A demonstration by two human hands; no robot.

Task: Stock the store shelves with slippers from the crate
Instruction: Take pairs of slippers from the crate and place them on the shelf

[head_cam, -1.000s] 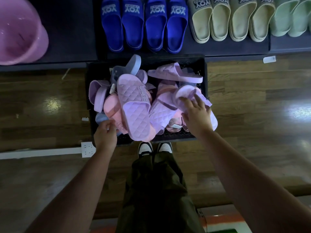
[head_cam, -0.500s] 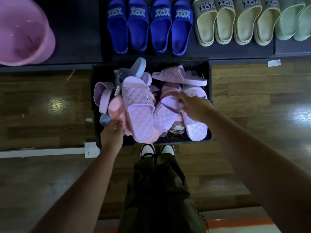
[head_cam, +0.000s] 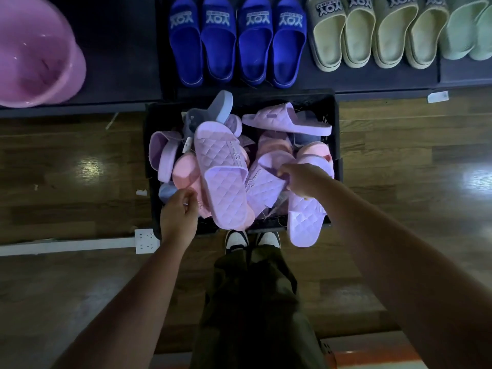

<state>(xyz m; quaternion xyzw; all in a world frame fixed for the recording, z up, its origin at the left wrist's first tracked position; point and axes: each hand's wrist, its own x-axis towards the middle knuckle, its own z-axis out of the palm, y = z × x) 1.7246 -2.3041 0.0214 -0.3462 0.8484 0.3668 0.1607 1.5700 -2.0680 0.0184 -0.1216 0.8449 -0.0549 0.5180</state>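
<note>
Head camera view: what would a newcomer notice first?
A black crate heaped with lilac and pink slippers sits on the floor, centre frame. The right hand grips a lilac slipper at the crate's near right corner. Beyond, blue slippers line the dark shelf.

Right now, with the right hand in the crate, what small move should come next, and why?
Probably lift the lilac slipper clear of the crate: the right hand grips it, its end overhangs the near rim, and bare shelf shows left of the blue slippers.
</note>
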